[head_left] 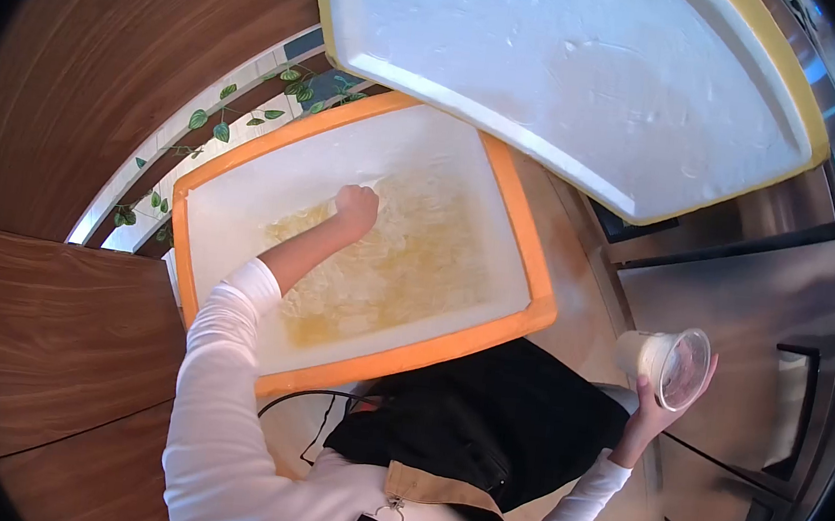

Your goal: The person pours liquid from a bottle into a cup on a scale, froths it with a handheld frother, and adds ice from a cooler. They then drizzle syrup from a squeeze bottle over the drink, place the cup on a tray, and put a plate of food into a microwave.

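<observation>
A large white foam box (524, 233) with orange tape round its rim stands in front of me. My left hand (356, 208) reaches inside it, its fingers curled into a fist above the yellowish, glossy layer (407, 260) at the bottom. What that fist holds, if anything, is hidden. Out to the side, my right hand (659, 409) is wrapped round a clear plastic cup (680, 369). The cup is tilted, its round mouth facing right, and something pale shows in it.
A white foam lid (555, 83) edged with yellow tape overlaps the box's far right corner. Stainless steel cabinets (733, 321) with dark handles line the right. Brown wood panels (79, 328) stand on the left, near a white slatted rail with leafy vines (221, 129). A black cable (299, 395) runs below the box.
</observation>
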A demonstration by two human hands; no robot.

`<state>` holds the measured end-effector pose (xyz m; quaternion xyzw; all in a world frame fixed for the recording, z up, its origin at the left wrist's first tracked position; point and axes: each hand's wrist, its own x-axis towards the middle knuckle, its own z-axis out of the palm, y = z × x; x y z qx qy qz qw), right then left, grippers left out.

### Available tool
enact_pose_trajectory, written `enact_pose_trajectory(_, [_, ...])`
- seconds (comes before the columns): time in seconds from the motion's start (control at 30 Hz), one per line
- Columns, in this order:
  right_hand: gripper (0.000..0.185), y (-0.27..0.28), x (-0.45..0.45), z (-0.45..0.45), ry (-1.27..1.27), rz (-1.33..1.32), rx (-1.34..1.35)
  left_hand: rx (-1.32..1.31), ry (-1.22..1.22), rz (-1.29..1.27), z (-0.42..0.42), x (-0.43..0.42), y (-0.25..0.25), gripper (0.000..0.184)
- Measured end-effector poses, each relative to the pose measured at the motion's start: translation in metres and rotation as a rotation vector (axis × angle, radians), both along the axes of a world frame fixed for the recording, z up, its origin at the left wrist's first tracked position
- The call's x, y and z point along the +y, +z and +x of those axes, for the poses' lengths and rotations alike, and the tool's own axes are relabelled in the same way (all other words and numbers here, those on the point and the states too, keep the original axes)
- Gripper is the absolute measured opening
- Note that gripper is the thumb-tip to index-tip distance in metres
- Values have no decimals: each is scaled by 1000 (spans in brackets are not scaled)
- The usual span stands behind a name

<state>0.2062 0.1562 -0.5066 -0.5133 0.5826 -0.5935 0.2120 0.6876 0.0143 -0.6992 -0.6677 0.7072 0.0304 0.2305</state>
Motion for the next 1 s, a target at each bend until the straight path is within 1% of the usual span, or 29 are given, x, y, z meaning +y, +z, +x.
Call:
enact_pose_trajectory(0.1, [109, 4, -4, -13, -35, 13, -7, -12, -8, 167, 11, -20, 8, 16])
enact_pose_trajectory(0.13, [109, 4, -8, -20, -40, 3, -25, 20, 6, 169, 21, -21, 0, 19])
enact_pose_trajectory(0.2, [108, 5, -15, -28, -52, -18, -32, 84, 27, 176, 47, -16, -31, 26])
enact_pose_trajectory(0.33, [109, 13, -18, -29, -77, -15, 4, 318, 204, 41, 59, 23, -56, 33])
enact_pose_trajectory(0.4, [109, 7, -18, -33, -57, -9, 3, 404, 265, -25, 56, 30, -69, 35])
enact_pose_trajectory(0.47, [106, -5, -11, -37, -7, 30, -3, 482, 254, -103, 31, 14, -80, 36])
enact_pose_trajectory(0.57, [116, -11, -11, -27, -75, 81, 8, 584, 171, -179, 1, -7, -95, 37])
enact_pose_trajectory(0.6, [116, -11, -10, -24, -76, 99, 4, 615, 132, -200, -2, -14, -96, 37])
enact_pose_trajectory(0.7, [116, -12, -7, -21, -72, 133, -6, 677, 140, -117, 6, -13, -86, 36])
enact_pose_trajectory(0.83, [116, -19, -7, -16, -39, 125, 0, 783, 169, -144, 22, 9, -78, 35])
enact_pose_trajectory(0.9, [117, -19, -10, -12, -21, 123, 10, 789, 183, -176, 27, 22, -56, 35])
enact_pose_trajectory(1.0, [116, -14, -13, -4, 7, 137, 4, 760, 208, -41, 37, 26, -28, 39])
